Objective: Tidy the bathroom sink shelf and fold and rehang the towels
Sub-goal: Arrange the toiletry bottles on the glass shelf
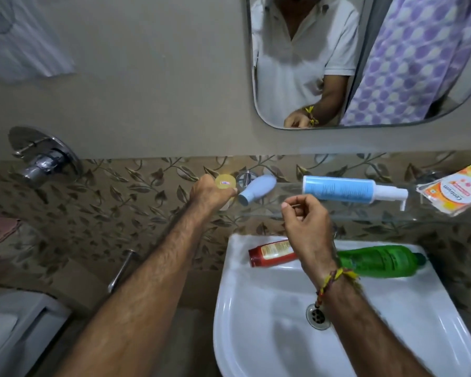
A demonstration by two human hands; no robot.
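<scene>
Bathroom wall with leafy patterned tiles is filling the background, with a glass shelf [337,210] running across it above a white sink [256,308] and a mirror [392,77] higher up.

Only the one head view to go on. On the shelf, a small blue bottle [257,189] is lying on its side, a blue-and-white pump bottle [346,189] is lying flat to its right, and an orange packet [454,189] is sitting at the far right end. Down on the back ledge of the sink, a red bottle [272,253] and a green bottle [378,261] are both lying flat. A pale towel [25,42] is hanging on the wall at the upper left, blurry.

The left hand [210,193] is gripping a small yellowish jar [225,183] at the left end of the shelf, just beside the blue bottle. The right hand [302,221] is hovering in front of the shelf with its fingers loosely curled; it might be pinching something tiny but I honestly can't tell.

My guess is the jar is getting placed upright at that end. To do it well: set it down flat and well back from the edge, keep it from knocking the blue bottle, then stand the tipped bottles up one by one.
</scene>
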